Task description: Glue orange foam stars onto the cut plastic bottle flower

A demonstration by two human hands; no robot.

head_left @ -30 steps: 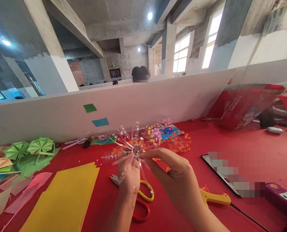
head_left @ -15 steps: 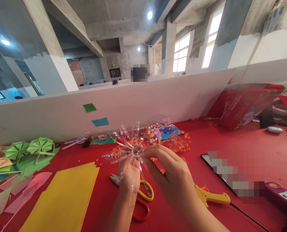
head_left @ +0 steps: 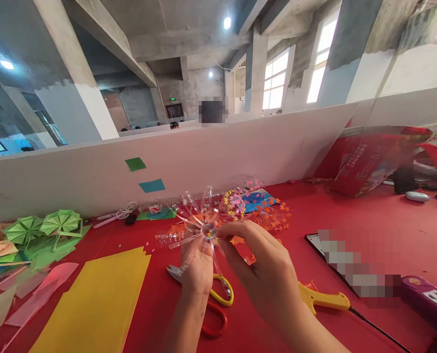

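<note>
From my distant post, through the head camera, I see both bare hands meeting at a clear plastic piece point(head_left: 208, 232), which is held up above the red surface point(head_left: 380, 215), about in the middle of my view. It has a round ring in its centre, and from this ring many thin strips go outward. The left hand point(head_left: 196, 269) holds the piece from below and from behind; its fingers are closed on it, but their tips are hidden from me. The right hand point(head_left: 268, 262) comes from the right side, with thumb and index finger pinching the piece just beside the ring.

Under the left hand lie the scissors point(head_left: 231, 294), with one yellow and one red handle; a part of them is covered by the wrist. Near the right forearm I find a yellow glue gun point(head_left: 326, 299) with its black cord. On the left there is yellow paper point(head_left: 96, 294), and farther left some green folded umbrellas point(head_left: 62, 223). Behind the hands, close to the white panel point(head_left: 218, 157), lie clear pieces with orange stars point(head_left: 273, 218) and a blue packet point(head_left: 257, 202).
</note>
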